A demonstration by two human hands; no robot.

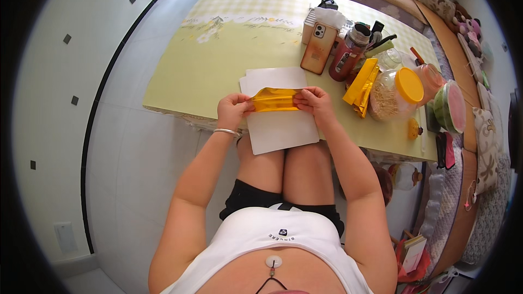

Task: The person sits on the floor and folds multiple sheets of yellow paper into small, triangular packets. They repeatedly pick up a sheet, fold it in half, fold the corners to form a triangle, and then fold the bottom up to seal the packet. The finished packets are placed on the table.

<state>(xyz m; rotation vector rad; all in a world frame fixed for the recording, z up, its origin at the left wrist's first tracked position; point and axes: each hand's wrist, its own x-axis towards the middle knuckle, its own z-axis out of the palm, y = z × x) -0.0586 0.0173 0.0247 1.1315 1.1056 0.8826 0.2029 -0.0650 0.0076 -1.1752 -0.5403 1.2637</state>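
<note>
A shiny gold foil sheet (272,99) is stretched level between my two hands, above white paper sheets (282,130) at the table's near edge. My left hand (234,110), with a bracelet at the wrist, pinches the foil's left end. At the other end, the thumb and fingers of my right hand (317,104) grip the foil. The paper reaches past the table edge over my lap. To the right lies more folded gold foil (362,88), apart from my hands.
Right of my hands stand a phone (319,48), a dark red bottle (348,54), a yellow-lidded jar (388,98) and a cut watermelon (451,106). A small yellow figure (414,129) sits near the table's right edge. Beyond runs a sofa with cushions (485,136).
</note>
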